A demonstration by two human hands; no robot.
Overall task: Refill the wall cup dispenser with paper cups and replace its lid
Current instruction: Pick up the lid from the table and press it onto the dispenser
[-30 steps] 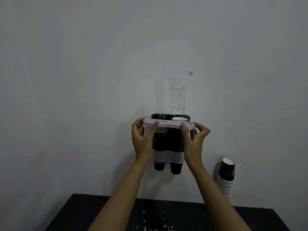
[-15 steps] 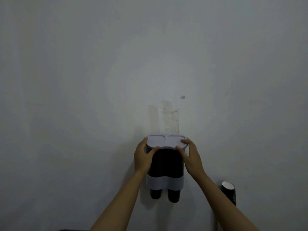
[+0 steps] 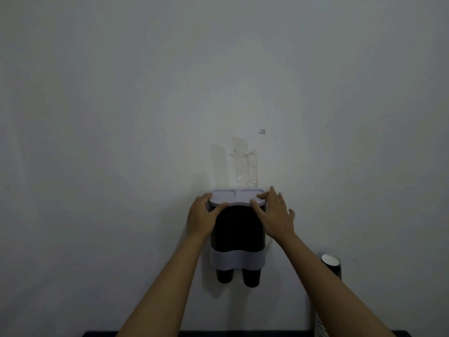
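Observation:
The dark cup dispenser (image 3: 237,229) hangs on the white wall, with a pale band near its bottom and two dark paper cups (image 3: 238,277) poking out below. Its pale lilac lid (image 3: 237,197) lies flat on top of the dispenser. My left hand (image 3: 201,216) grips the lid's left end, thumb on the front edge. My right hand (image 3: 274,214) rests on the lid's right end, index finger and thumb pressing on it, the other fingers spread apart.
A stack of dark paper cups (image 3: 331,266) stands at the lower right beside my right forearm. Strips of clear tape (image 3: 245,164) stick to the wall above the dispenser. A dark table edge (image 3: 243,333) shows at the bottom.
The lid came down from just above the open dispenser and now sits flat on top. My right hand's fingers have spread out over the lid's right end. The view tilted upward.

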